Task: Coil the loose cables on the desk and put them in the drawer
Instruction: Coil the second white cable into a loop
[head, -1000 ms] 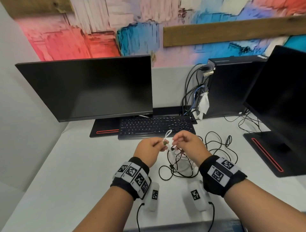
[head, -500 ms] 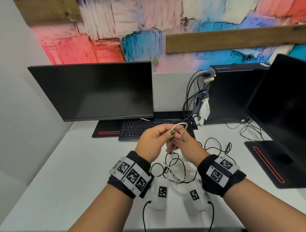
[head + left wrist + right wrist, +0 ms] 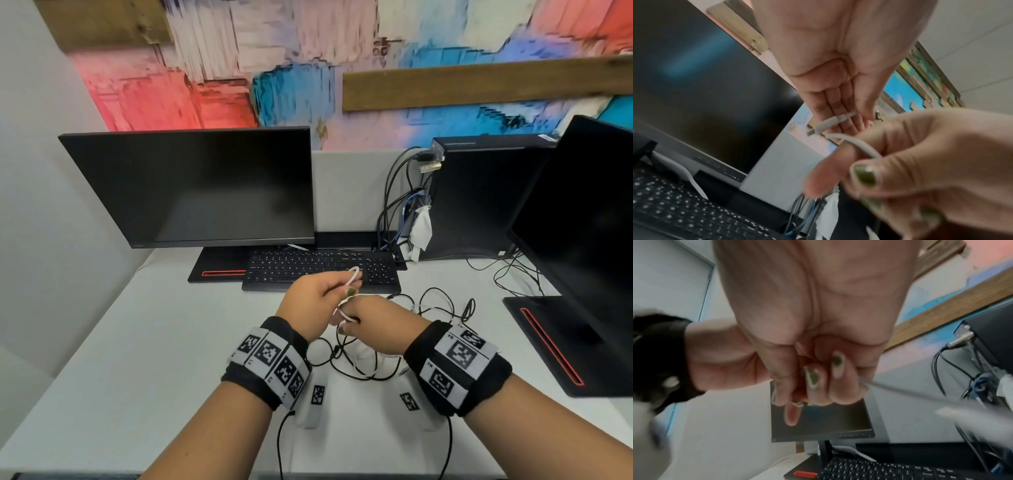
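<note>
left hand [image 3: 317,296]: raised above the surface [image 3: 137,359], in front of the keyboard [image 3: 318,269]; thumb and fingers pinch a small loop of the white cable [image 3: 352,274], whose plug end lies across the fingertips [image 3: 840,116] in the left wrist view.
right hand [image 3: 375,323]: just near and right of the left hand, fingers curled into a fist round the same white cable; in the right wrist view the cable leaves the fist toward the right.
white cable: held in the air between the two hands, a short loop showing above the left hand and another between the hands; the rest drops under the right hand into the pile.
black cables [image 3: 438,308]: a loose tangle lying on the surface beneath and right of the hands, uncoiled.
drawer: out of sight in every view.
left monitor [image 3: 205,185]: dark, at the far left, with the keyboard in front of its stand.
computer tower [image 3: 479,198]: far right, cables hanging at its left side.
right monitor [image 3: 589,212]: dark, at the right edge.
</note>
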A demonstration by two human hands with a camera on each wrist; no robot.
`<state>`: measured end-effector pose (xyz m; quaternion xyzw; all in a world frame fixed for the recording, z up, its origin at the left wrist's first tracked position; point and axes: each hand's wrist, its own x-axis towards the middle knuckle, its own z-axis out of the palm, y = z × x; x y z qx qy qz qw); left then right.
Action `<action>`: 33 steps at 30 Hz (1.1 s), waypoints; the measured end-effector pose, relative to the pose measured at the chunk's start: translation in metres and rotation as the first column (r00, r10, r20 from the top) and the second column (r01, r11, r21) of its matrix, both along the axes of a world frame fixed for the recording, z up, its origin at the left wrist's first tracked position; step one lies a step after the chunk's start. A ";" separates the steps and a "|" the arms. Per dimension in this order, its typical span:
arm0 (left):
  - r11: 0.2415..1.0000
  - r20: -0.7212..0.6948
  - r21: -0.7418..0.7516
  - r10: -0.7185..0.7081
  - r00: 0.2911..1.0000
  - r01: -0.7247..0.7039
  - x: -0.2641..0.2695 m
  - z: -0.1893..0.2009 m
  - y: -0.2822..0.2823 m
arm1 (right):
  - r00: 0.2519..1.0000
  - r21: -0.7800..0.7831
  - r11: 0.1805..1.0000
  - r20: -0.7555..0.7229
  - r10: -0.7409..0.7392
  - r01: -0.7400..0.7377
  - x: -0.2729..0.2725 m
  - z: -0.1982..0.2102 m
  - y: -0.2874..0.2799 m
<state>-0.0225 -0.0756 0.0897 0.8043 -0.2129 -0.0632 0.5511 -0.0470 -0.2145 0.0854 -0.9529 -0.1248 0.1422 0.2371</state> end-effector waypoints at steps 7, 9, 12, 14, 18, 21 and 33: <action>0.987 0.115 0.163 -0.005 0.993 -0.014 0.009 -0.003 0.010 | 0.983 0.359 0.928 0.111 -0.146 0.097 0.005 0.013 -0.016; 0.991 0.077 0.130 0.002 0.997 -0.012 0.010 -0.004 0.011 | 0.969 0.495 0.859 0.123 -0.216 0.129 0.005 0.014 -0.018; 0.996 0.053 0.069 0.060 0.997 -0.063 0.008 -0.003 0.011 | 0.954 0.605 0.786 0.140 -0.265 0.129 0.006 0.010 -0.016; 0.997 0.036 0.019 0.071 0.997 -0.071 0.008 0.001 0.011 | 0.938 0.686 0.716 0.148 -0.314 0.132 0.007 0.006 -0.015; 0.998 -0.041 -0.062 0.017 0.999 -0.019 0.005 0.004 0.015 | 0.916 0.792 0.596 0.132 -0.380 0.133 0.011 0.008 -0.015; 0.989 -0.134 -0.145 -0.003 0.991 -0.016 0.003 0.006 0.016 | 0.896 0.778 0.614 0.170 -0.411 0.133 0.012 0.011 -0.010; 0.855 -0.191 -0.518 -0.098 0.977 -0.016 -0.002 0.016 0.026 | 0.963 0.841 0.491 -0.119 -0.243 0.228 0.002 -0.002 0.030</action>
